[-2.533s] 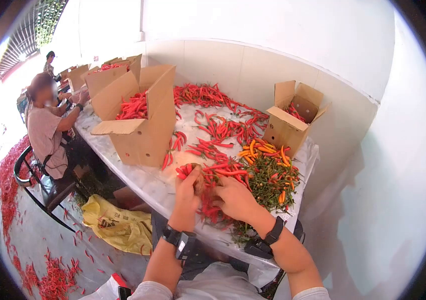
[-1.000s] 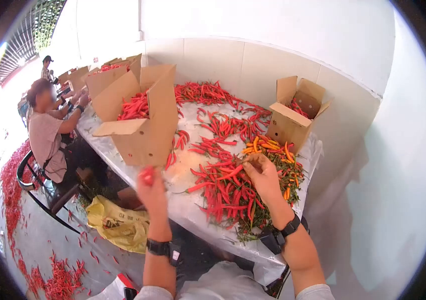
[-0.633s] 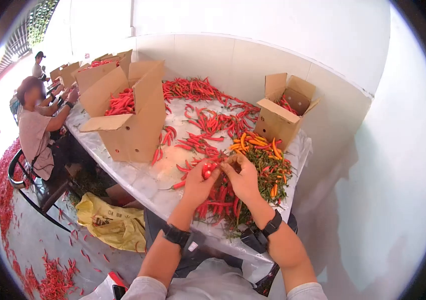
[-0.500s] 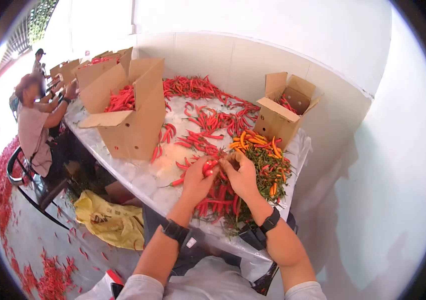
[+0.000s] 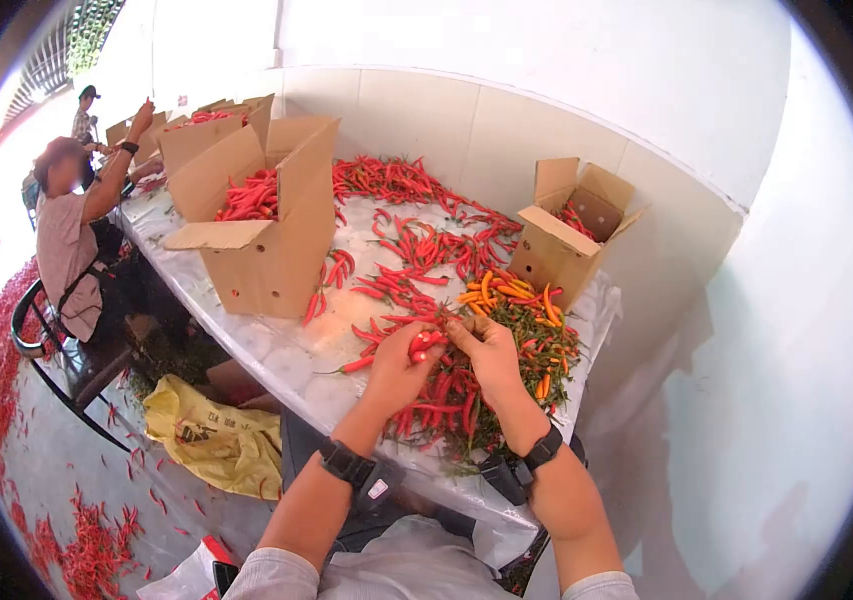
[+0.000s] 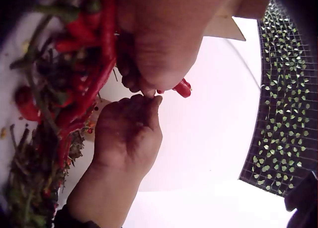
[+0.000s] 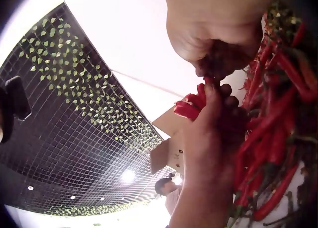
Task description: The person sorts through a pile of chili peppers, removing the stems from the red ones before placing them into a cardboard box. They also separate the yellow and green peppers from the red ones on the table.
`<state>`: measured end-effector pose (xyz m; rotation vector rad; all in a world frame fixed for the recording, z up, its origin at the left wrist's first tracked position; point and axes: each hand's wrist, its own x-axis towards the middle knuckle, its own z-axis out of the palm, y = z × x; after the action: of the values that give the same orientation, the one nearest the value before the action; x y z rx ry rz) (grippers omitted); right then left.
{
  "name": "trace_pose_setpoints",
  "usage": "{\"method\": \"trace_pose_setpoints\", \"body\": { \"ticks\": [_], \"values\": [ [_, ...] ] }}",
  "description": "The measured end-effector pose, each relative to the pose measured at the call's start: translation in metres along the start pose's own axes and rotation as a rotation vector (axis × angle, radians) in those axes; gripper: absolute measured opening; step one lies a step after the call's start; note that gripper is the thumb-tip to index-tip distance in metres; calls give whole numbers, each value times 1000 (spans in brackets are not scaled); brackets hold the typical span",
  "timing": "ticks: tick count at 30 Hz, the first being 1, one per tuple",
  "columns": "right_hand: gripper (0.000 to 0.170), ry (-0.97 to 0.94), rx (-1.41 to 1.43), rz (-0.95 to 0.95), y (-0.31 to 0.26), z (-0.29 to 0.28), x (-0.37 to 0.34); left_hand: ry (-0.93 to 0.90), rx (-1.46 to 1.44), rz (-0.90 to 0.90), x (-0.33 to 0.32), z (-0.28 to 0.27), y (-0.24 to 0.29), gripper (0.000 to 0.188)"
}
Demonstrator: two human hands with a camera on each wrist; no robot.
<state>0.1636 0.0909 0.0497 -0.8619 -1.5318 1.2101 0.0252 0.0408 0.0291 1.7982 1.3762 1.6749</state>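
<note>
In the head view my left hand grips several red chilies, their pale cut ends showing past the thumb. My right hand is beside it, thumb and fingertips pinched together at the chilies. The right wrist view shows the red chilies sticking out of the left hand, with the right fingertips touching them. Whatever lies between the right fingertips is hidden. Below both hands is a heap of red chilies with green stems. Green stems and orange chilies lie to the right.
A large cardboard box of red chilies stands at the left of the table, a smaller box at the back right. Another person sits at the left. A yellow sack and scattered chilies are on the floor.
My left hand came back from the left, beside the large box, to meet my right hand over the heap. Since then both hands have barely shifted. The seated person has raised an arm.
</note>
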Motion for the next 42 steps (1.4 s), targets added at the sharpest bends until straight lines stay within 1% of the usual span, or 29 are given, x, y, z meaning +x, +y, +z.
{"method": "trace_pose_setpoints", "body": {
  "ticks": [1, 4, 6, 7, 8, 9, 11, 12, 15, 16, 19, 20, 23, 25, 26, 28, 29, 31, 32, 34, 37, 40, 42],
  "values": [
    [17, -16, 56, 10, 1, -1, 1, -1, -6, 1, 0, 0, 1, 24],
    [14, -7, 353, 230, -2, -2, 1, -5, -23, -3, -1, -2, 1, 24],
    [13, 65, 410, 203, -16, -4, -2, -12, -38, -13, -1, -4, -2, 23],
    [13, 100, 436, 191, -21, -7, -2, 23, -64, -17, -1, -2, -7, 23],
    [14, 86, 329, 126, -12, -17, 4, 60, -90, -22, -1, 1, -15, 22],
    [15, 172, 100, -5, -3, -22, 8, 96, -115, -27, -2, 3, -19, 21],
    [18, 336, -359, -269, 9, -28, 14, 128, -425, -118, -1, 0, -16, 20],
    [25, 467, -797, -543, 6, -29, 11, 141, -581, -164, 0, -1, -15, 19],
    [23, 322, -962, -600, -23, -16, -7, 231, -777, -333, 2, -9, -18, 19],
    [20, 72, -814, -371, -30, -10, -13, 282, -790, -372, 3, -11, -19, 20],
    [19, -382, -819, -450, -28, 0, -22, 279, -718, -358, 4, -16, -22, 21],
    [22, -548, -870, -398, -29, 3, -25, 285, -714, -367, 4, -16, -21, 21],
    [23, -665, -925, -421, -21, 5, -25, 307, -729, -384, 3, -18, -19, 20],
    [24, -595, -872, -390, -16, 4, -23, 320, -779, -383, 3, -16, -22, 19],
    [24, -559, -848, -376, -16, 3, -21, 293, -825, -397, 2, -18, -21, 17],
    [22, -423, -802, -388, -17, 2, -19, 239, -915, -429, -6, -24, -20, 13],
    [21, -356, -776, -392, -18, 1, -18, 243, -868, -398, -8, -23, -20, 12],
    [20, -280, -743, -449, -16, 2, -17, 251, -774, -340, -11, -17, -21, 9],
    [20, -241, -727, -478, -15, 2, -16, 237, -640, -256, -12, -14, -25, 10],
    [20, -193, -804, -505, -21, 6, -18, 208, -372, -87, -12, -8, -30, 10],
    [19, -145, -882, -528, -25, 9, -19, 98, -321, -125, -14, -12, -28, 16],
    [17, -103, -884, -564, -22, 9, -18, -4, -112, -89, -16, -15, -21, 20],
    [18, -96, -890, -572, -22, 9, -18, -41, -147, -76, -15, -16, -17, 22]
  ]
}}
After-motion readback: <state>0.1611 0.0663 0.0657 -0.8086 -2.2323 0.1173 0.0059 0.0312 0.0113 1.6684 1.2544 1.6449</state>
